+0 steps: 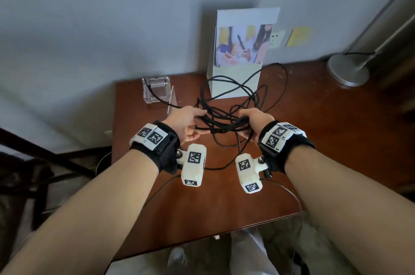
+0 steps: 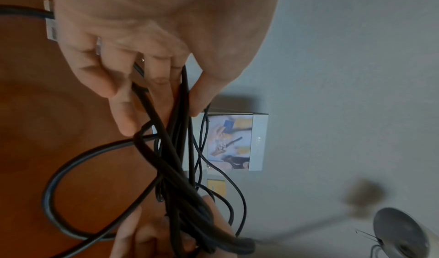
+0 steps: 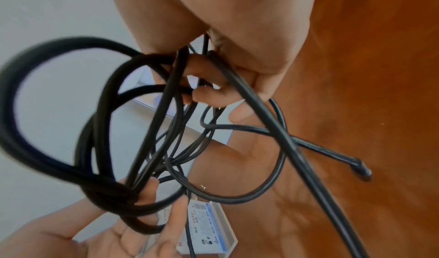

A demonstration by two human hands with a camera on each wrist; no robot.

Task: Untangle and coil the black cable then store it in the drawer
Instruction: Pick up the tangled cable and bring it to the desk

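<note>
The black cable (image 1: 222, 123) is a tangled bunch of loops held a little above the wooden table (image 1: 224, 203). My left hand (image 1: 193, 126) pinches several strands between thumb and fingers (image 2: 118, 111) at the left of the bunch. My right hand (image 1: 248, 121) grips the right side, its fingers (image 3: 211, 93) curled round a bundle of strands (image 3: 99, 187). Loose loops trail back over the table towards the wall. One cable end (image 3: 361, 170) hangs free near the tabletop. No drawer shows in any view.
A white brochure stand (image 1: 238, 81) leans at the wall behind the cable. A clear glass dish (image 1: 156, 90) and a small acrylic sign (image 1: 173, 102) sit back left. A round metal lamp base (image 1: 348, 70) stands back right. The table's front edge (image 1: 202, 241) is near my legs.
</note>
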